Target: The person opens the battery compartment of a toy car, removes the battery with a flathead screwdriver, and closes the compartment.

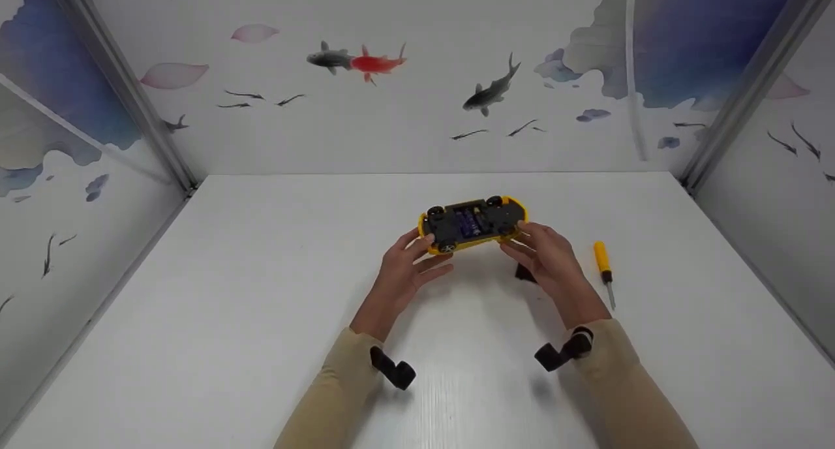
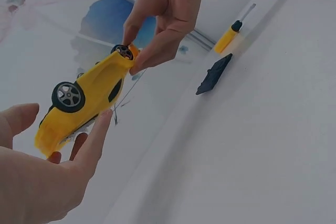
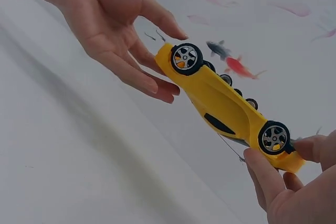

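Just right of centre in the head view, a yellow toy car (image 1: 471, 222) shows its underside — the right hand (image 1: 550, 256) pinches its right end, the left hand (image 1: 408, 269) supports its left with loose, nearly straight fingers. Further right lie a black piece (image 1: 524, 275) and a screwdriver (image 1: 605, 269).

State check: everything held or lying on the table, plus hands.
Toy car: held off the table, upside down, tilted; blue parts exposed underneath.
Visible wheels: mounted.
Left hand: holding one end of the car.
Right hand: holding the other end.
Screwdriver: lying down, not held.
Black piece: lying loose on the table.
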`<state>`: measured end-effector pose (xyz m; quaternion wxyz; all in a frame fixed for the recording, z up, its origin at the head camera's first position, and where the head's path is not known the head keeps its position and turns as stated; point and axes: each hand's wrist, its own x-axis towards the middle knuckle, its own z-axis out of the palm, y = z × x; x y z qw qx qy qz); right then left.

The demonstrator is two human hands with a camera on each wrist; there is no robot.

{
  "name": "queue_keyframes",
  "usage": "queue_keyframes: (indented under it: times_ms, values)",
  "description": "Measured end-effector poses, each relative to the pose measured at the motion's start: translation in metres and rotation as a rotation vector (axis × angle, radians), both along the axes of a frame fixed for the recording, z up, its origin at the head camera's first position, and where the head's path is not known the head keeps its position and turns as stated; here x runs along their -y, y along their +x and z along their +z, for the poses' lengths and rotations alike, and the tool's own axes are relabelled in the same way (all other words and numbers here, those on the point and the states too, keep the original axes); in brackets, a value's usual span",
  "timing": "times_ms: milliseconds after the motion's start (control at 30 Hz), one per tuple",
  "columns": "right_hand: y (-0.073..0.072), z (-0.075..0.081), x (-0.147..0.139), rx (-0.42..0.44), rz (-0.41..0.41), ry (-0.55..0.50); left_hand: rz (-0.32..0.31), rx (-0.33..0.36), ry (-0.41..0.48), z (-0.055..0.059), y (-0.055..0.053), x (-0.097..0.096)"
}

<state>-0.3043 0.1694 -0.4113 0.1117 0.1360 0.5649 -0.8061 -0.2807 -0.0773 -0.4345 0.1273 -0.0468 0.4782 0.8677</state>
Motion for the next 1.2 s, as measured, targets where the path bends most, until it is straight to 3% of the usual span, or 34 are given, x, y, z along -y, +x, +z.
queue_keyframes:
  times_ms: [100, 400, 800, 1000, 1200]
  values:
    - [0.001, 0.000, 0.001, -0.029, 0.051, 0.042, 0.038, 0.007, 0.033, 0.001, -0.001, -0.001]
    - [0.004, 0.003, 0.000, -0.051, 0.157, 0.149, 0.076, 0.018, 0.059, 0.002, -0.001, 0.001]
    - [0.004, 0.001, -0.001, -0.072, 0.246, 0.324, 0.137, 0.090, -0.004, -0.004, -0.003, 0.003]
    - [0.007, 0.004, -0.004, -0.085, 0.277, 0.525, 0.146, 0.085, -0.029, -0.005, -0.002, 0.002]
    - [0.013, 0.016, -0.009, -0.142, 0.219, 0.759, 0.132, 0.104, -0.062, -0.006, -0.003, 0.000]
